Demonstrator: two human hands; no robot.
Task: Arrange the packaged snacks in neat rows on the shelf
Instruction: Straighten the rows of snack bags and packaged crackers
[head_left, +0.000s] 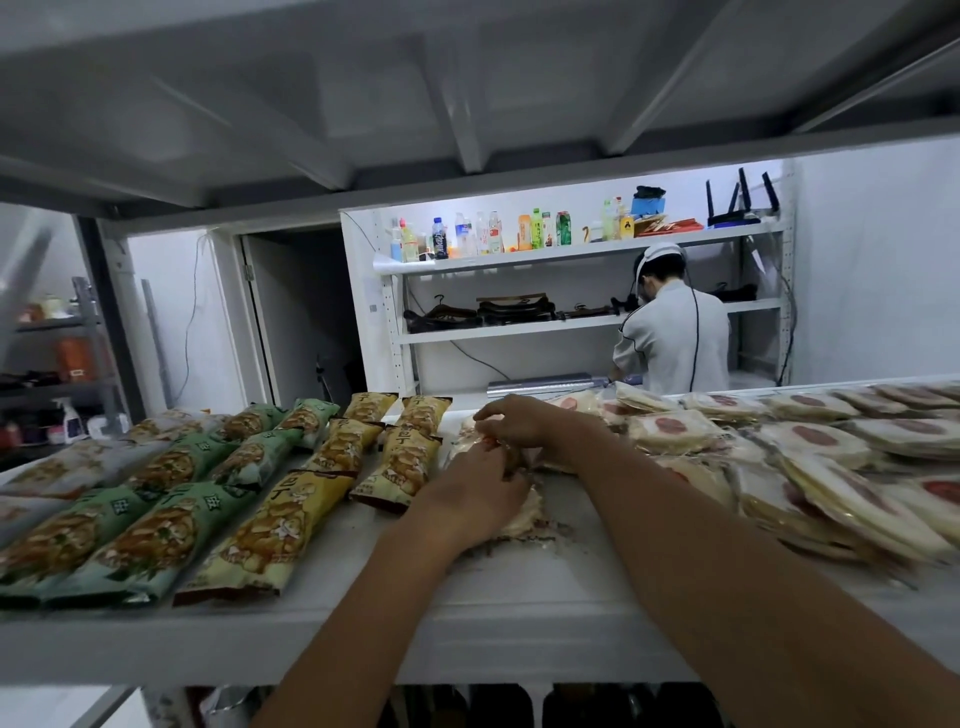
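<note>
On the white shelf (519, 597), both my hands work on a stack of clear-wrapped round wafer packs (527, 512) at the middle. My left hand (478, 493) lies over the near part of the stack with fingers curled on a pack. My right hand (519, 421) reaches from the right and pinches the far edge of the same stack. Much of that stack is hidden under my hands. Green snack bags (156, 519) lie in rows at the left. Yellow snack bags (332, 478) lie beside them. A loose heap of wafer packs with red labels (831, 457) fills the right.
The underside of an upper shelf (415, 93) hangs close overhead. Beyond the shelf, a person in a white top (675, 332) stands facing a white rack with bottles (519, 234). A bare strip of shelf lies along the front edge.
</note>
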